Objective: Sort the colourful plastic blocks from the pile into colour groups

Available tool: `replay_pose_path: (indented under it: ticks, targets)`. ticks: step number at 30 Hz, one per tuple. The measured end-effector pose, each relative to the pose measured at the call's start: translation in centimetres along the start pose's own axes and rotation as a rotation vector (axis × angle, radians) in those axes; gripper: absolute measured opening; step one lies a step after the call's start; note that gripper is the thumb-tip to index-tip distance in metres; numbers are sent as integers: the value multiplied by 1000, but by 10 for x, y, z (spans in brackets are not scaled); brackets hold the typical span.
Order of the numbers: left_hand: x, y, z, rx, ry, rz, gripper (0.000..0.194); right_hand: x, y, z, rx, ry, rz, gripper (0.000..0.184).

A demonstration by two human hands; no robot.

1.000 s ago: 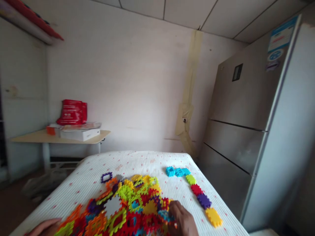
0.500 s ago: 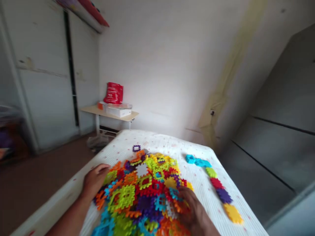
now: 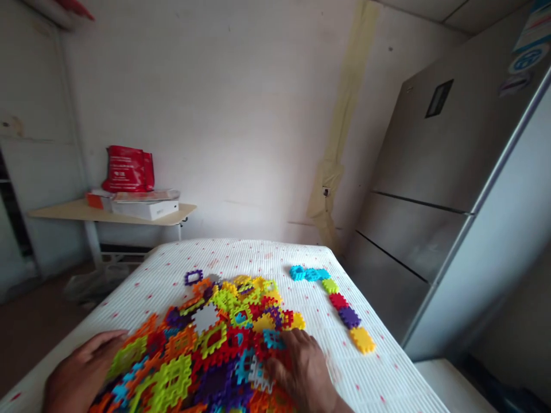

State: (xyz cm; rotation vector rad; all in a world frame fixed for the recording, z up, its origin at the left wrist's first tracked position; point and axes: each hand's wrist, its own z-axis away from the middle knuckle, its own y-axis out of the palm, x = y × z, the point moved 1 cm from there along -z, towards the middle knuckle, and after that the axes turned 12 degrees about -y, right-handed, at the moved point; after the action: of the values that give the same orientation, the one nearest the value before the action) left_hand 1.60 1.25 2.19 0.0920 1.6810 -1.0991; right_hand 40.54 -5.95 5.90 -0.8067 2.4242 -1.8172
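Heap of multicoloured, notched plastic tiles (image 3: 219,351): on white ribbed cloth with red dots (image 3: 245,257). Your left hand (image 3: 84,370): at the heap's left edge, fingers loosely extended; I cannot tell any hold. Your right hand (image 3: 305,367): over the heap's right side, thumb parted from fingers; hold likewise unclear. Blue-to-yellow row of notched plastic tiles (image 3: 338,300): right of the heap.

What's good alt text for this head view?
Left hand and right hand on opposite sides of a heap of colorful notched tiles on a spotted white cloth. A bent tile row and gray refrigerator are to the right.
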Motion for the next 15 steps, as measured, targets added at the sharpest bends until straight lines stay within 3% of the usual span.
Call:
replay_pose_path:
  ticks: [3, 12, 15]
  targets:
    - [-16, -13, 14, 171, -109, 140, 28, 1, 2, -1, -10, -4, -5, 23]
    - [-19, -13, 18, 182, -152, 181, 22, 4, 1, -13, -45, 49, -5, 16]
    - [-20, -15, 18, 166, -166, 175, 19, -5, -4, -11, -139, -8, -31, 24]
